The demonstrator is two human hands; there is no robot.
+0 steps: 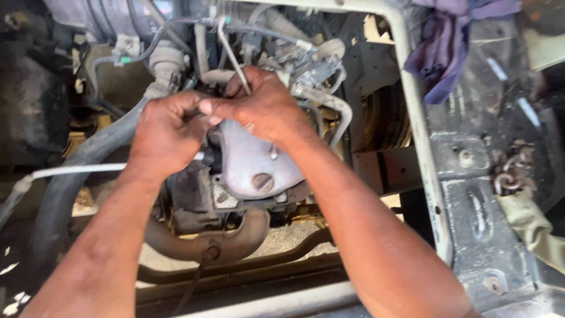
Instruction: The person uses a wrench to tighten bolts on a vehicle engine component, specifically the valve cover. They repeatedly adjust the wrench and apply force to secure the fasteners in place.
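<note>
Both my hands meet over an open engine bay. My left hand [166, 132] is curled, its fingers pinching something small and dark that I cannot make out. My right hand [262, 106] presses its fingertips against the left hand's and a thin grey cable [233, 56] runs up from between its fingers. Just below them sits a grey metal heat shield [250, 162] with a bolt head, above a rusty exhaust pipe [235, 238].
A thick black hose [76, 171] curves down the left side, and a thin white tube [70, 171] crosses it. The white body frame [418, 135] runs down the right. A purple rag [444, 50] lies at the top right, loose metal clips [509, 174] at the right.
</note>
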